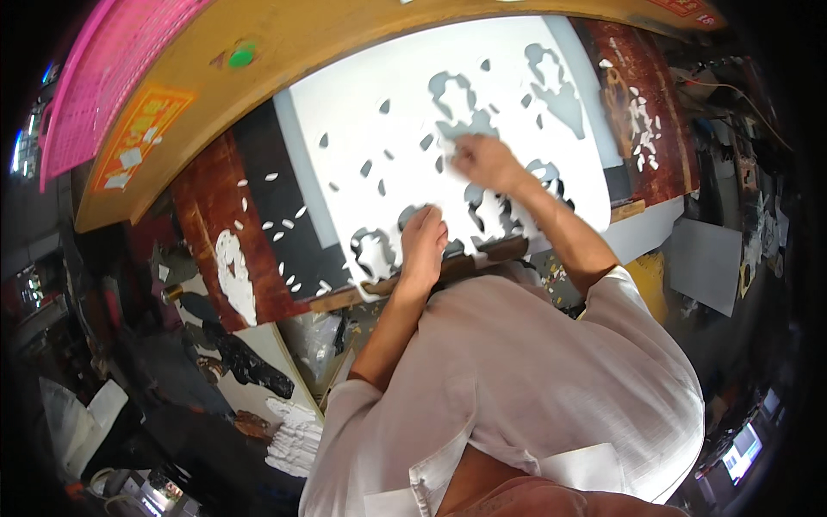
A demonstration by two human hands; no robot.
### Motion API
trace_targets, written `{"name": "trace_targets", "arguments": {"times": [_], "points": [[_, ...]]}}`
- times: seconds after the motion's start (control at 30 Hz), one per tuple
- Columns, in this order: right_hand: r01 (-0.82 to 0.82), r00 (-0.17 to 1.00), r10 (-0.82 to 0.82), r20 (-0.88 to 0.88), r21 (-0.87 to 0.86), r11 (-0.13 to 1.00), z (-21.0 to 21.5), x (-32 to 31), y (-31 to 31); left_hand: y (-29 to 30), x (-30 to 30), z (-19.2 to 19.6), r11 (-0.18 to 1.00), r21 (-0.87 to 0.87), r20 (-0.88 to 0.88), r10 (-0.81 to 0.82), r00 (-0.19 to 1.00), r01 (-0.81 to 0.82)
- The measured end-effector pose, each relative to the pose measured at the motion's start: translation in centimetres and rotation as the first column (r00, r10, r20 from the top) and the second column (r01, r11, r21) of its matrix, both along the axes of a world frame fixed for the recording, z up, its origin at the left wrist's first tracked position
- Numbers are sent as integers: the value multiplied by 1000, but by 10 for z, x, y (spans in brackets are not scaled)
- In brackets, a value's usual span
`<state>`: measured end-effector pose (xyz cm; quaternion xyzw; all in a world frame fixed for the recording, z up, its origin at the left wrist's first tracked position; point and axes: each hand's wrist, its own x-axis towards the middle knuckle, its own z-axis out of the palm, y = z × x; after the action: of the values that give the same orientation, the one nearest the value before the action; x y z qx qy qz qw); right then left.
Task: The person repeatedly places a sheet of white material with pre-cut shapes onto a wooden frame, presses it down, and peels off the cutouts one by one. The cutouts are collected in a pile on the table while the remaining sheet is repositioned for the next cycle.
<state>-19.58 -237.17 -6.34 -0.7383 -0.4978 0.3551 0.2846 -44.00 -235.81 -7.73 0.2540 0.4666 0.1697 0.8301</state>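
A large white sheet (345,185) lies before me, with several leaf-shaped and figure-like openings that show grey beneath. My left hand (424,244) is over the near part of the sheet, beside a grey opening. Its fingers are curled together, and whatever they may hold is hidden. Farther in and to the right, my right hand (489,164) bends down over the sheet, just below a large figure-like opening (467,129). Motion smears its fingertips, so I cannot make out whether they pinch anything.
Small white pieces (642,129) lie on the reddish-brown board at the right, and more white scraps (234,271) at the left. A yellow machine panel (301,52) spans the far side. A pink basket (112,82) is at upper left, and a grey sheet (702,263) at right.
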Motion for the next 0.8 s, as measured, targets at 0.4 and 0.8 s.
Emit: {"name": "trace_targets", "arguments": {"times": [0.4, 0.8], "points": [[292, 947, -299, -116, -73, 954, -10, 106, -61, -3, 32, 76, 509, 381, -864, -101, 494, 772], [23, 858, -196, -475, -346, 938, -8, 205, -50, -15, 209, 30, -131, 700, -714, -123, 689, 702]]}}
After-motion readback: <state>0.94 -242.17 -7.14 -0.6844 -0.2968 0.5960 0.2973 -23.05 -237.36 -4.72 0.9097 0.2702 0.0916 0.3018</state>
